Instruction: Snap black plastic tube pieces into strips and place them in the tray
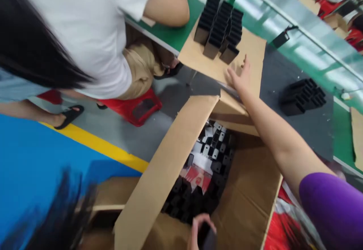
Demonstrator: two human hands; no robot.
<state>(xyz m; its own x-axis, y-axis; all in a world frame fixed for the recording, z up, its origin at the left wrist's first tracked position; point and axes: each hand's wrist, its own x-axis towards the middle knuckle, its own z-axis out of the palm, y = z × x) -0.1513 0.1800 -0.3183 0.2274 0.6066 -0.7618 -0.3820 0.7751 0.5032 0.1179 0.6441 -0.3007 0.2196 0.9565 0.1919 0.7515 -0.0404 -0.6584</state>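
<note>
The right hand (239, 77) reaches forward on a straight arm, fingers spread flat on a cardboard sheet (249, 50) on the surface. The left hand (202, 232), low in the open cardboard box (159, 182), curls its fingers around one black part (208, 238). Two clusters of black parts stand on the surface: one (219, 27) on the sheet, one (302, 96) apart.

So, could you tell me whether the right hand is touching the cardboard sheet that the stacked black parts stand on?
Touching. The head view shows the right hand lying flat on the cardboard sheet, fingers spread on its surface beside the black parts.
</note>
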